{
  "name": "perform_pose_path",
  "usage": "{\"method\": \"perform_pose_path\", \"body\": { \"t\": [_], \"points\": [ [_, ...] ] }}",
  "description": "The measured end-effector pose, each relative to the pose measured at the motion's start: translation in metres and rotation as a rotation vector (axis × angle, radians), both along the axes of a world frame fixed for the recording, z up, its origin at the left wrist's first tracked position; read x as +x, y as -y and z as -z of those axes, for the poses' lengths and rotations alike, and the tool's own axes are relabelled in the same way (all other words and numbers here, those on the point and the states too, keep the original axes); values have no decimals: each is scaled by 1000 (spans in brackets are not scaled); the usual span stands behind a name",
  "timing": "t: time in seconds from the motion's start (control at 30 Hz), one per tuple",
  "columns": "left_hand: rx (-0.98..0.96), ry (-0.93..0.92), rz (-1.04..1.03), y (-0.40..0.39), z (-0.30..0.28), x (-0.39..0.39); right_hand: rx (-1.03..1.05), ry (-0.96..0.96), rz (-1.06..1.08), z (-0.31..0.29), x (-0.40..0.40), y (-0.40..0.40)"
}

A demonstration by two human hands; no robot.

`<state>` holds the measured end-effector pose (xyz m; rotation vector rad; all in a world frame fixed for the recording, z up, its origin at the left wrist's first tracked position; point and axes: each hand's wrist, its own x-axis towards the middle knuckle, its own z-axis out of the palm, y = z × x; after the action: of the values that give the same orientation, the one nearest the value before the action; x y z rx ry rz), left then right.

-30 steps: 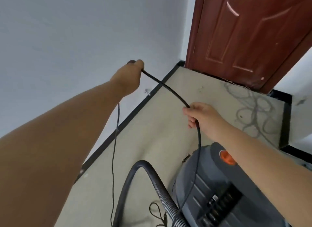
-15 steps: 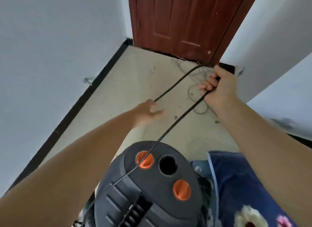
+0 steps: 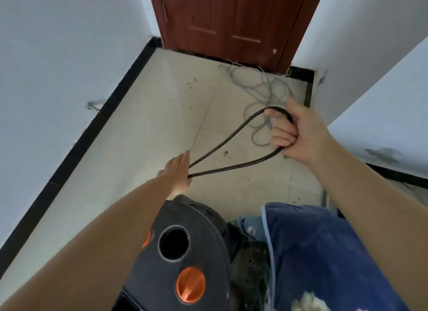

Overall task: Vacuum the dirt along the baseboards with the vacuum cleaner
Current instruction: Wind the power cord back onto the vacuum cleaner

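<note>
Two hands work only the black cord (image 3: pixel 234 134), right hand (image 3: pixel 298 134) gripping its loop, left hand (image 3: pixel 179 171) pinching it above the near vacuum cleaner (image 3: pixel 185 253); baseboard (image 3: pixel 76 146) dirt seems untouched.

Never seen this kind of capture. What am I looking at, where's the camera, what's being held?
There is no robot: a person wears one wide-angle camera on the head, looking down at their own arms. The right hand grips a loop of black power cord; the left hand meets the cord's other end with its fingers fairly straight. Below sits the dark vacuum cleaner with orange caps. On the tiled floor lie dirt specks and a tangle of grey wire, near a black baseboard and brown door.
</note>
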<state>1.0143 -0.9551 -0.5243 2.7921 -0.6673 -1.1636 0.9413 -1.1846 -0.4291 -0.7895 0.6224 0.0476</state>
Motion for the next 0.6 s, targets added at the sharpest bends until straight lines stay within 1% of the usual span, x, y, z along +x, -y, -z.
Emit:
{"method": "perform_pose_path", "body": {
  "t": [0.07,0.1,0.17,0.23,0.27,0.33,0.4,0.5,0.53,0.6],
  "points": [
    [-5,-45,26,19,12,-4,-98,-6,-28,2,-3,12],
    [-4,-16,39,28,16,-6,-114,7,10,3,-5,18],
    [7,157,43,45,14,-6,-94,19,121,8,-11,34],
    [11,293,109,64,8,2,-57,59,167,10,-23,54],
    [10,320,176,74,4,8,-52,77,136,10,-31,66],
    [13,340,326,95,-4,18,-105,47,-15,8,-49,88],
    [3,348,471,115,-5,17,-193,-61,-178,10,-65,107],
    [23,307,699,134,4,-7,-292,-179,-330,15,-80,126],
    [44,280,734,138,10,-15,-337,-214,-354,17,-84,129],
    [67,221,701,139,20,-27,-398,-258,-321,22,-95,128]
  ]
}}
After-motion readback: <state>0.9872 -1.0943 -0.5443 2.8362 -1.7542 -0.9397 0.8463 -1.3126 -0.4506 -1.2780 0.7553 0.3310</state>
